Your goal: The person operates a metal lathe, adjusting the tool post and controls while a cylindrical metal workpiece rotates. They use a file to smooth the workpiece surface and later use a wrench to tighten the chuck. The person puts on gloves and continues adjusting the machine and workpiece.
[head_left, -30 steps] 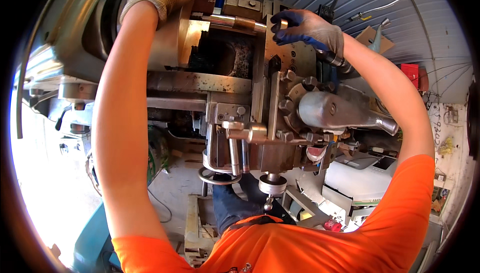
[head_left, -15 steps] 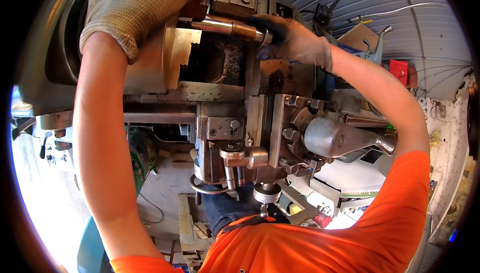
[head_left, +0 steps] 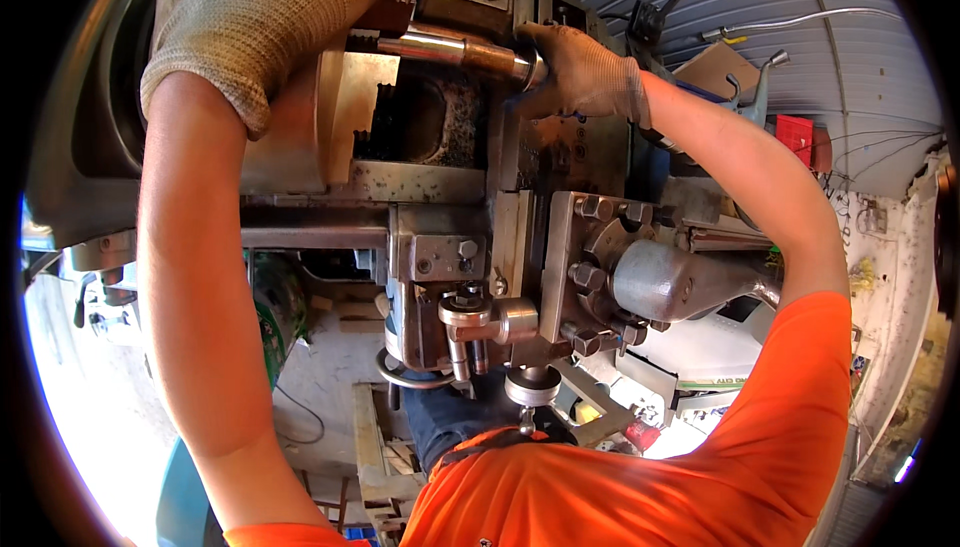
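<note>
A stepped metal shaft (head_left: pixel 470 55) lies level across the top of a lathe, its left end at the stepped jaw (head_left: pixel 362 97) of the chuck (head_left: pixel 285 157). My right hand (head_left: pixel 585 75), in a knit glove with dark fingers, is closed round the shaft's right end, by its collar. My left hand (head_left: pixel 265 22), in a tan knit glove, rests over the upper side of the chuck. Its fingers are out of sight beyond the glove's back and the picture's upper edge, so their grip does not show.
Nearer me stands the tool post (head_left: pixel 560 272) with several bolts and a thick grey lever (head_left: pixel 670 279). Below are a clamp fitting (head_left: pixel 490 319) and a round handwheel (head_left: pixel 532 385). A red box (head_left: pixel 795 139) sits at the right, by the corrugated wall (head_left: pixel 850 57).
My right hand has turned on the shaft's end, showing more of the glove's back and less of its dark fingers. My left hand has shifted slightly to the left.
</note>
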### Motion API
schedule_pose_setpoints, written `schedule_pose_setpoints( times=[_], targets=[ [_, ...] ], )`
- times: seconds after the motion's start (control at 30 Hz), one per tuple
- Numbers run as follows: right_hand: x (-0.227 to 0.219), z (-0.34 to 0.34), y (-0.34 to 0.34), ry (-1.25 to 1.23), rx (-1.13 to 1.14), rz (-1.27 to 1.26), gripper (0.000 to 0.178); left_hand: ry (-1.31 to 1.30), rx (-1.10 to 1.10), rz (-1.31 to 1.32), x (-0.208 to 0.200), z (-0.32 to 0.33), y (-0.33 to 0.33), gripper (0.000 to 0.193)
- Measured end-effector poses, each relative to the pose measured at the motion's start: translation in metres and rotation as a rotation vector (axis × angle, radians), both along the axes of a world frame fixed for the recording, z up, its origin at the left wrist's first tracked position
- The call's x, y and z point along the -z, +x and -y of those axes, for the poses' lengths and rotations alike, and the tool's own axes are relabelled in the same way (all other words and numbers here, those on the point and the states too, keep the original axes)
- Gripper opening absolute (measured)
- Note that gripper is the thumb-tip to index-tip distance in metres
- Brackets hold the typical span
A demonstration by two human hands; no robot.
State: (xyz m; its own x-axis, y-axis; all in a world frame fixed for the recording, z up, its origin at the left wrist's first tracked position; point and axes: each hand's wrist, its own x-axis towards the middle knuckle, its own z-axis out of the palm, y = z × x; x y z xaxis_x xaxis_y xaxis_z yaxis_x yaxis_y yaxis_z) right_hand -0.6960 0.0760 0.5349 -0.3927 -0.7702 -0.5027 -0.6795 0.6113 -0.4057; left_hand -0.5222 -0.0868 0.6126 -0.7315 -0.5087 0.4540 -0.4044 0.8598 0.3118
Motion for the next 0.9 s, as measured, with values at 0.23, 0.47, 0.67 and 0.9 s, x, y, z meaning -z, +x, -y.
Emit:
schedule_pose_setpoints(
  times=[0.23,0.47,0.67,0.9],
  targets=[
    [0.022,-0.005,0.012,-0.246,0.049,-0.094,0.060,-0.060,-0.087,0.028,-0.005,-0.001,0.005,0.038],
    [-0.002,0.002,0.004,-0.057,0.044,0.128,0.068,-0.087,-0.090,0.089,-0.007,-0.007,0.001,0.039],
    [0.023,-0.012,0.019,-0.277,0.178,-0.046,0.058,-0.101,-0.093,0.071,0.002,-0.007,-0.008,0.042],
    [0.007,-0.011,0.012,-0.232,0.135,0.101,0.064,-0.097,-0.065,0.084,-0.011,-0.015,-0.002,0.042]
  ],
)
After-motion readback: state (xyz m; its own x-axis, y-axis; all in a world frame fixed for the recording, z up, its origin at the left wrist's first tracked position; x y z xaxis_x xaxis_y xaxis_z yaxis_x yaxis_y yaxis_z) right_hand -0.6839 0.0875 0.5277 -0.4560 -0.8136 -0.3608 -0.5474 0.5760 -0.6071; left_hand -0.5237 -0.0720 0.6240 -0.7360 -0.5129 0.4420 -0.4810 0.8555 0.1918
